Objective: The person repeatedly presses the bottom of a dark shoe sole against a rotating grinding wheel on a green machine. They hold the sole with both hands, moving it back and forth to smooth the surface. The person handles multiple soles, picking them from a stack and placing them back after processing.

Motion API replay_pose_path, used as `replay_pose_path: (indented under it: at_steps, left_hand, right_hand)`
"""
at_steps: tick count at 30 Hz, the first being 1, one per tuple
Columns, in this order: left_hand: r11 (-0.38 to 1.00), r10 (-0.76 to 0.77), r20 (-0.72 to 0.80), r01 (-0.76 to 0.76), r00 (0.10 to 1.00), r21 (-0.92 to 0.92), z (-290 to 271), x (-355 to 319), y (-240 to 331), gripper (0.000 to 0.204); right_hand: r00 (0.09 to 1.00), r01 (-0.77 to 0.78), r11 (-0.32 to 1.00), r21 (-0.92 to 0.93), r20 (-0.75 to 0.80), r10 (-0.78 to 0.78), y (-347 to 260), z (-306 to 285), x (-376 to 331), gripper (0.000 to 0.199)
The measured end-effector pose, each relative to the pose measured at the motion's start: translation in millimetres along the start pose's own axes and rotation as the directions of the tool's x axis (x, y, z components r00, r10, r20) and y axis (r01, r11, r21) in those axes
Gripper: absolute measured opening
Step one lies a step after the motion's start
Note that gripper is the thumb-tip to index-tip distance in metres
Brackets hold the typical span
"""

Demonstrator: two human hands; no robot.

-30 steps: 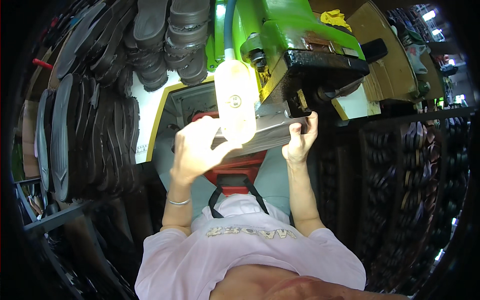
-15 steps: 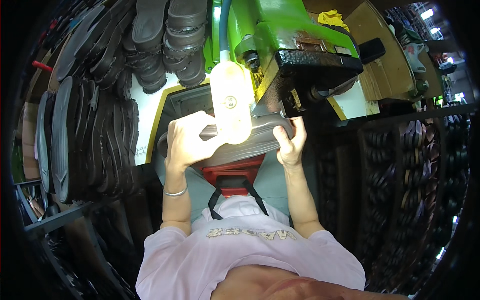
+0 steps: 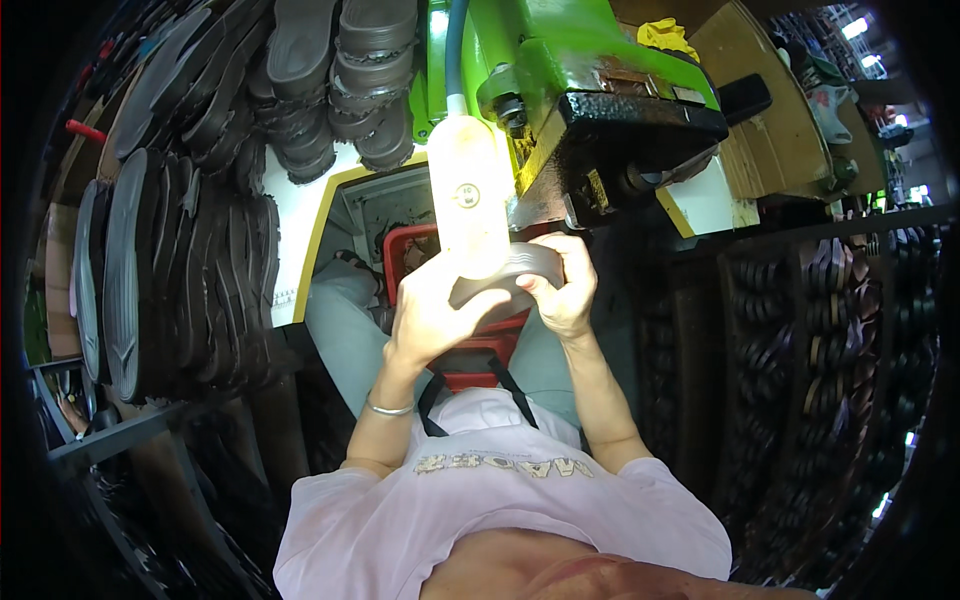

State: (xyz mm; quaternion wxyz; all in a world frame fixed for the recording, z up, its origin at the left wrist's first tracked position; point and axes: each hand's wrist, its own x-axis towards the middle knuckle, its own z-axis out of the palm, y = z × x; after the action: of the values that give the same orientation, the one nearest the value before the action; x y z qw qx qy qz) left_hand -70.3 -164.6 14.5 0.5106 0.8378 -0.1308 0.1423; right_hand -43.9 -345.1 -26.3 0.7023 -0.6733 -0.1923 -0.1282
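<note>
Both my hands hold one grey-brown foam slipper [image 3: 540, 261] just in front of the green machine's black, worn lower part [image 3: 640, 125]. My left hand [image 3: 425, 308] grips its left end, the thumb along the near side. On the other end, my right hand [image 3: 566, 290] has its fingers over the far edge and its thumb on the near edge. The slipper is seen end-on, its ridged side showing. A bright lamp [image 3: 466, 200] hangs over it and hides its left part and some of my left fingers.
Grey-brown slippers with ragged edges [image 3: 370, 80] are stacked on the white table at the left, and more stand on edge [image 3: 135, 270] beside them. Below the machine sits a red crate [image 3: 398, 255]. An open cardboard box [image 3: 770, 130] and dark racks [image 3: 830, 330] are at the right.
The slipper has turned from lying lengthwise across my lap to a foreshortened, end-on position. My left hand has moved right, closer to the right hand. The red crate now shows.
</note>
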Motion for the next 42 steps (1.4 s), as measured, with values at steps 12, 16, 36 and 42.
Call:
replay_pose_path:
  at_steps: [12, 16, 36, 42]
  left_hand:
    - [0.995, 0.102, -0.078, -0.103, 0.992, -0.011, 15, 13, -8, 0.028]
    - [0.997, 0.066, -0.168, -0.07, 0.984, -0.015, 13, 3, -10, 0.024]
    - [0.985, -0.112, -0.329, 0.149, 0.938, 0.089, 76, -54, -198, 0.01]
    - [0.978, -0.166, -0.44, 0.205, 0.882, 0.042, 84, -61, -240, 0.008]
  right_hand:
    - [0.991, -0.073, 0.993, 0.088, -0.104, 0.082, 2, 0, 3, 0.04]
    - [0.99, -0.103, 0.986, 0.128, -0.086, 0.114, 0, 13, 4, 0.042]
    - [0.799, 0.066, 0.602, 0.795, -0.404, 0.446, 11, -108, 47, 0.035]
    - [0.786, -0.296, 0.817, -0.495, -0.612, -0.087, 98, -76, 176, 0.029]
